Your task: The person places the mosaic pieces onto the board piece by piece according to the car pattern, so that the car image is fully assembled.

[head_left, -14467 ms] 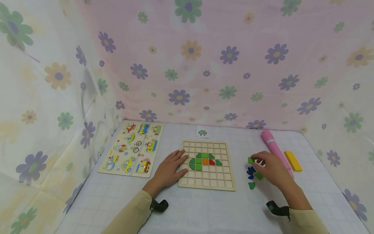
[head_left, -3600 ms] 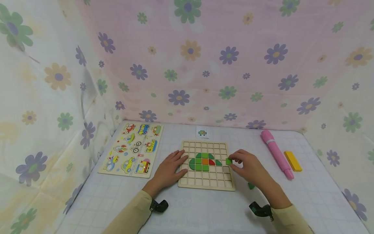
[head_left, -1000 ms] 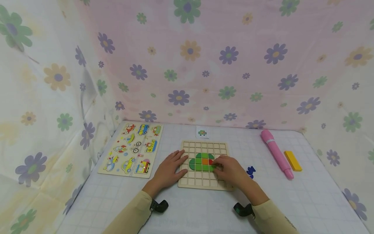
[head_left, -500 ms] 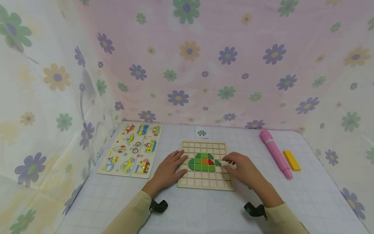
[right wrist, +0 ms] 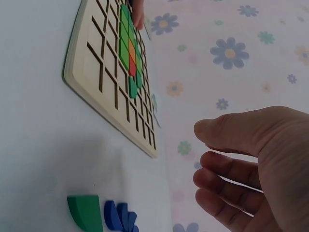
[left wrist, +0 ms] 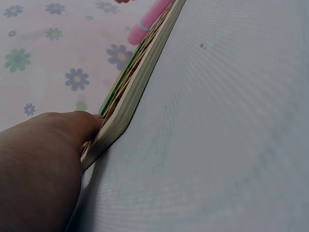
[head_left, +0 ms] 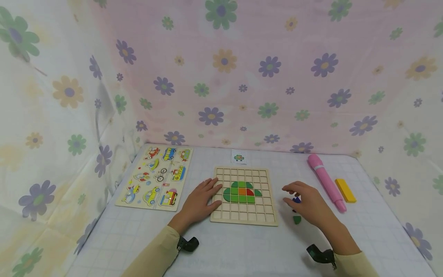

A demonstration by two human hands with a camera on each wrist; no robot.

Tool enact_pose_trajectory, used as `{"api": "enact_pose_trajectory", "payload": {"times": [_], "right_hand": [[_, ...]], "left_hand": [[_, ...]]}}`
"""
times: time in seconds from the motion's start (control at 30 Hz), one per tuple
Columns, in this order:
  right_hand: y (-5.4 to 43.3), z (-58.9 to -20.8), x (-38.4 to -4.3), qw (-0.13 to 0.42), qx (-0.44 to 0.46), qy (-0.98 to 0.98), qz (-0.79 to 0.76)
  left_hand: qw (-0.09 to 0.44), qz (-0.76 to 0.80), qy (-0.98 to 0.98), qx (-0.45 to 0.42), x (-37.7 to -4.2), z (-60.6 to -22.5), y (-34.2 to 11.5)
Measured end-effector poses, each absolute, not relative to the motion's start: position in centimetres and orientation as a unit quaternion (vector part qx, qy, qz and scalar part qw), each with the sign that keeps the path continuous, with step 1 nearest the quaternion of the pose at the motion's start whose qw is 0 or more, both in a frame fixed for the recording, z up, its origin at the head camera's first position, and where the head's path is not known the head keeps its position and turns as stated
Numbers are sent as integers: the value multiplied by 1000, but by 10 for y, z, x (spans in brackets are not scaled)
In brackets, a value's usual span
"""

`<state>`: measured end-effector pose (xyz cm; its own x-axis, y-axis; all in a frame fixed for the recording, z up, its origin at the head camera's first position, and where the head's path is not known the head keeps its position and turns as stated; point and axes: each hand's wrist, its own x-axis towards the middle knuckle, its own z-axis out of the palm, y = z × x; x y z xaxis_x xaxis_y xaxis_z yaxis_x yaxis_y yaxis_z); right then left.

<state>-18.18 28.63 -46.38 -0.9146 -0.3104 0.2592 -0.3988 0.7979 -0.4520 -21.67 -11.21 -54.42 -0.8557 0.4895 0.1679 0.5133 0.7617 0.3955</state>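
My left hand rests on the left edge of a wooden grid board, fingers fairly straight. In the left wrist view the thumb lies over the board's rim. Set in the board is a mosaic of green tiles, an orange square and a red quarter-round tile. My right hand hovers right of the board, fingers loosely bent, nothing between them in the right wrist view. Beneath and beside it lie several blue pieces and a green quarter-round tile; the head view partly hides the blue ones.
A small pattern card lies behind the board. On the left is a vehicle puzzle board. A pink cylindrical object and a yellow block lie at the right. Flowered cloth surrounds the table's back and sides.
Two green square tiles from the loose pile now sit in the mosaic's lower row. My right hand has withdrawn from the board rightward, toward the loose pieces. My left hand has stayed put.
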Motion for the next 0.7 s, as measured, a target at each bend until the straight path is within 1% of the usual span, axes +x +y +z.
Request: {"api": "enact_pose_trajectory", "payload": {"times": [0.27, 0.7], "right_hand": [[308, -462, -173, 93, 167, -952, 240], [326, -463, -158, 59, 136, -958, 247]], "left_hand": [[25, -222, -937, -269, -216, -544, -112], [20, -220, -938, -267, -215, -542, -112]]}}
